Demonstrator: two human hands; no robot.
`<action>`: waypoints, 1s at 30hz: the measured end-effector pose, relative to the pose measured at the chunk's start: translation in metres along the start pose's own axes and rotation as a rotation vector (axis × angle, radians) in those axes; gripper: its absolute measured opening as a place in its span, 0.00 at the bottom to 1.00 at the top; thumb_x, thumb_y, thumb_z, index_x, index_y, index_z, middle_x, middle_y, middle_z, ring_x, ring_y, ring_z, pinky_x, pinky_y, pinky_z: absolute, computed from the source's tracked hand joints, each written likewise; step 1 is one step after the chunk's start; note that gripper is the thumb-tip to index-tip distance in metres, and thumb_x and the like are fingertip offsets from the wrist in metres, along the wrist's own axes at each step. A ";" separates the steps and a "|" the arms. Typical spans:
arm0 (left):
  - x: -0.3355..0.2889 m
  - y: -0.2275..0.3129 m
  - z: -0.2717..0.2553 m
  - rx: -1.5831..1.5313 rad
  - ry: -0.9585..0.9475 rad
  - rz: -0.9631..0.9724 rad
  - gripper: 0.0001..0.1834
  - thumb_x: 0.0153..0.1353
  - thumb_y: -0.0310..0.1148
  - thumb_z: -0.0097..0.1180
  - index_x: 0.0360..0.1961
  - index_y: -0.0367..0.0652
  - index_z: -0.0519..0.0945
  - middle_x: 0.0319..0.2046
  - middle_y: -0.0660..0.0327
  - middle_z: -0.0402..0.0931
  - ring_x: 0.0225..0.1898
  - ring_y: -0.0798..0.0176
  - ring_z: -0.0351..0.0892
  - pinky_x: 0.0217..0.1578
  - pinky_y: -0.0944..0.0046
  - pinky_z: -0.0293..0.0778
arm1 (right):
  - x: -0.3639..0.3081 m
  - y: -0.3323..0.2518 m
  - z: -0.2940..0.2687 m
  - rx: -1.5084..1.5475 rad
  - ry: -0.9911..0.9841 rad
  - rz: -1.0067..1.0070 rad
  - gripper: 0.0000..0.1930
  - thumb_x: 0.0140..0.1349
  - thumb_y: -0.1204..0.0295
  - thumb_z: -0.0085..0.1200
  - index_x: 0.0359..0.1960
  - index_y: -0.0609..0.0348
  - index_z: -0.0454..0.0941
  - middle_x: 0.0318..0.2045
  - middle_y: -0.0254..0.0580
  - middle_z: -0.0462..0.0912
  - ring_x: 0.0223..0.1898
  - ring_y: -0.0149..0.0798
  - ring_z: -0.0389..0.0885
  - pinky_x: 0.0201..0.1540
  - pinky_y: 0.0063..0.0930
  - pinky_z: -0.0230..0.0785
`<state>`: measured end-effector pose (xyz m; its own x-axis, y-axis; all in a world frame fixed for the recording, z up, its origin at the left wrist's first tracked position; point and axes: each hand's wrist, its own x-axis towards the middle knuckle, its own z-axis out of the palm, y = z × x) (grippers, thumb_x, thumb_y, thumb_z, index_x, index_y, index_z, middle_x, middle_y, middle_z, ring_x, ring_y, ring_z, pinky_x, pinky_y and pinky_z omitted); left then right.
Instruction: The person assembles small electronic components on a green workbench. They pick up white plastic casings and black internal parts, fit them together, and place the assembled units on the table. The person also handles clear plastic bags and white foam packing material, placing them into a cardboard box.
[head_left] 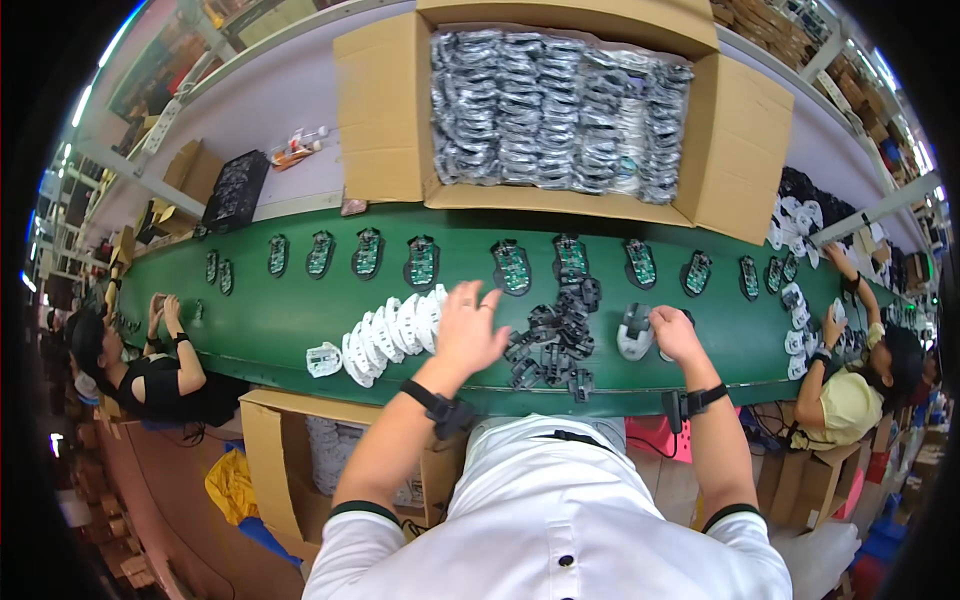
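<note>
My left hand (468, 328) is open, fingers spread, over the right end of a curved row of white plastic mouse shells (385, 338). It holds nothing that I can see. My right hand (680, 335) is closed, its fingertips beside a grey-and-white computer mouse shell (635, 332) on the green bench. A dark edge and a pale bit show around that hand; what it grips is mostly hidden. Between my hands lies a pile of small black plastic parts (555, 330). Beyond them, green circuit boards in dark mouse bases (511, 268) stand spaced in a line.
A large open carton (570, 195) of plastic-wrapped grey parts stands behind the green bench (260, 320). Co-workers sit at the left (150, 370) and right (855, 385). Another carton (275, 460) is below the bench's front edge, near a yellow bag (232, 487).
</note>
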<state>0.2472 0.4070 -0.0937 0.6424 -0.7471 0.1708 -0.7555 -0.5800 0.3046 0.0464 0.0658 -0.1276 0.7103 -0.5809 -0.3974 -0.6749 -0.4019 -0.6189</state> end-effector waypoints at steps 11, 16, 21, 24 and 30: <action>0.002 -0.039 0.006 0.114 0.053 0.181 0.14 0.56 0.36 0.64 0.40 0.38 0.83 0.41 0.50 0.82 0.52 0.46 0.78 0.60 0.45 0.68 | -0.093 -0.020 0.093 -0.352 -0.130 -0.758 0.23 0.52 0.65 0.67 0.51 0.52 0.79 0.56 0.49 0.74 0.50 0.54 0.78 0.55 0.43 0.73; -0.013 -0.029 0.025 -0.387 0.026 -0.162 0.20 0.59 0.34 0.62 0.50 0.38 0.75 0.37 0.47 0.81 0.36 0.41 0.82 0.37 0.49 0.78 | -0.094 -0.014 0.085 -0.291 0.041 -0.503 0.18 0.47 0.70 0.62 0.43 0.58 0.82 0.52 0.54 0.74 0.51 0.54 0.75 0.50 0.44 0.75; -0.016 -0.010 0.019 -0.103 -0.313 -0.198 0.46 0.51 0.29 0.62 0.72 0.40 0.55 0.42 0.45 0.80 0.42 0.40 0.83 0.44 0.45 0.78 | -0.083 -0.039 0.073 -0.702 0.003 -0.257 0.16 0.45 0.73 0.59 0.39 0.65 0.80 0.52 0.58 0.72 0.51 0.58 0.74 0.52 0.43 0.75; -0.013 -0.011 0.015 0.027 -0.327 -0.168 0.47 0.51 0.29 0.61 0.73 0.38 0.56 0.45 0.45 0.79 0.45 0.42 0.82 0.45 0.46 0.76 | -0.081 -0.051 0.087 -0.717 -0.055 -0.301 0.23 0.49 0.71 0.61 0.49 0.65 0.76 0.56 0.58 0.70 0.54 0.57 0.72 0.54 0.43 0.74; -0.028 -0.043 0.010 0.103 -0.185 -0.233 0.36 0.54 0.42 0.68 0.61 0.36 0.72 0.42 0.50 0.81 0.43 0.47 0.82 0.41 0.49 0.76 | -0.079 -0.026 0.106 -0.543 0.099 -0.484 0.34 0.55 0.66 0.65 0.66 0.55 0.69 0.64 0.57 0.67 0.56 0.59 0.70 0.59 0.45 0.71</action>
<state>0.2602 0.4501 -0.1208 0.7725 -0.6313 -0.0683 -0.6061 -0.7652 0.2172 0.0290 0.1969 -0.1525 0.9501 -0.3002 -0.0854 -0.3120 -0.9090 -0.2762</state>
